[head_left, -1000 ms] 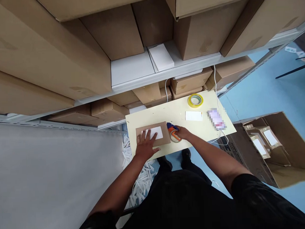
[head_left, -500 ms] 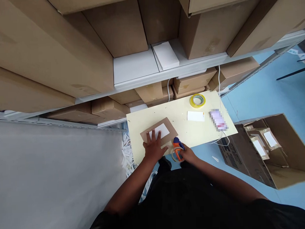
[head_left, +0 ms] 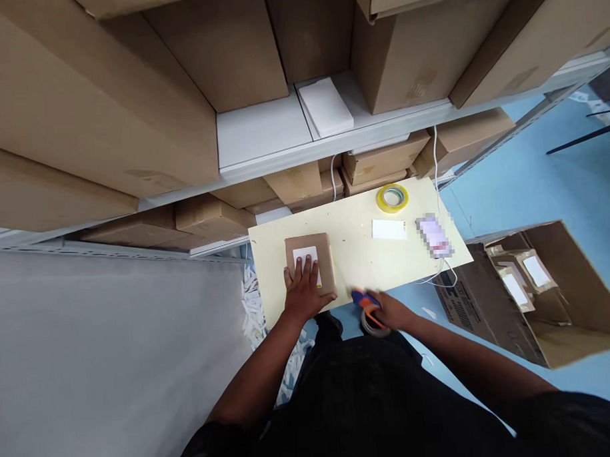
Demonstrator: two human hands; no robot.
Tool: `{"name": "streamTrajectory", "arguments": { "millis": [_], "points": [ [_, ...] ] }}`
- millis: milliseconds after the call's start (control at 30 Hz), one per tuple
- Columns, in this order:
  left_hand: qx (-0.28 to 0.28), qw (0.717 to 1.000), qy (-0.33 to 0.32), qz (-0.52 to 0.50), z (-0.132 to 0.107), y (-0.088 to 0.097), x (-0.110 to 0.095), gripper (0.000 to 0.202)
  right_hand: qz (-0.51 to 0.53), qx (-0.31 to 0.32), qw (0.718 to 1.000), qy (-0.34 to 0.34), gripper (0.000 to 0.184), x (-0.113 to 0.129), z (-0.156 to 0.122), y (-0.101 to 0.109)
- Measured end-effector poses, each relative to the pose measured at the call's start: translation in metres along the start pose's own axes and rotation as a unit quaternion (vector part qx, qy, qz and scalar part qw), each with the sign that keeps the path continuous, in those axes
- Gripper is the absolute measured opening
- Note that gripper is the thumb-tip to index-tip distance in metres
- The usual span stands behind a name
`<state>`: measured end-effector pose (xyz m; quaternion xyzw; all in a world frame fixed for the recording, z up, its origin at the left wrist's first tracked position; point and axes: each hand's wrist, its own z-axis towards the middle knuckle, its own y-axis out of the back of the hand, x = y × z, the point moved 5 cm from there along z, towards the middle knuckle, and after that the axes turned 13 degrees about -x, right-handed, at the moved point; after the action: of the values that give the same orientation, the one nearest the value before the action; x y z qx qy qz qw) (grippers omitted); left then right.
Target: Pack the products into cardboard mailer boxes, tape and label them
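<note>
A small cardboard box [head_left: 325, 258] with a white label [head_left: 302, 252] on top lies on the left part of the cream table [head_left: 356, 253]. My left hand [head_left: 303, 292] rests flat on the box and label, fingers spread. Off the table's front edge, my right hand [head_left: 392, 310] grips an orange and blue tape dispenser [head_left: 370, 305]. Its roll of tape hangs underneath, slightly blurred. A faint strip of tape seems to stretch from the dispenser to the box's right side.
Farther right on the table are a yellow tape roll [head_left: 393, 198], a white label slip [head_left: 389, 229] and a pixelated phone [head_left: 434, 235] with a cable. A large open carton [head_left: 577, 279] on the floor holds labelled boxes. Shelves [head_left: 267, 156] with cartons stand behind.
The box has turned from slanted to nearly square with the table, my left hand still on it. My right hand has moved the tape dispenser right and slightly down, away from the box.
</note>
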<state>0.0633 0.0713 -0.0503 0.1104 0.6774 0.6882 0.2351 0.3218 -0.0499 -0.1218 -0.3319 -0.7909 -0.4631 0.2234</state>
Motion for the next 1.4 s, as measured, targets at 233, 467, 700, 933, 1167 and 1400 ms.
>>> {"name": "streamTrajectory", "arguments": {
  "millis": [233,467,700,933,1167,1400],
  "points": [
    [0.043,0.999,0.013,-0.013,0.001,0.001,0.002,0.112,-0.129,0.094,0.979,0.124,0.06,0.081,0.03,-0.06],
    [0.061,0.996,0.058,0.008,0.004,0.002,-0.013,0.118,-0.121,0.067,0.983,0.12,0.052,0.087,0.016,-0.043],
    [0.082,0.985,0.146,0.038,-0.002,-0.006,-0.041,0.107,-0.095,-0.099,0.989,-0.058,0.044,-0.009,-0.027,0.064],
    [0.078,0.989,0.11,0.065,-0.02,-0.012,-0.047,0.107,-0.177,-0.204,0.955,-0.122,0.025,-0.052,0.024,0.114],
    [0.094,0.991,0.084,0.04,-0.038,0.002,-0.041,0.107,-0.163,-0.174,0.961,-0.14,0.037,-0.059,0.062,0.126],
    [-0.105,0.911,0.378,-0.126,-0.095,0.036,0.001,0.079,-0.162,-0.263,0.951,0.033,0.052,0.0,0.05,0.122]
  ]
}}
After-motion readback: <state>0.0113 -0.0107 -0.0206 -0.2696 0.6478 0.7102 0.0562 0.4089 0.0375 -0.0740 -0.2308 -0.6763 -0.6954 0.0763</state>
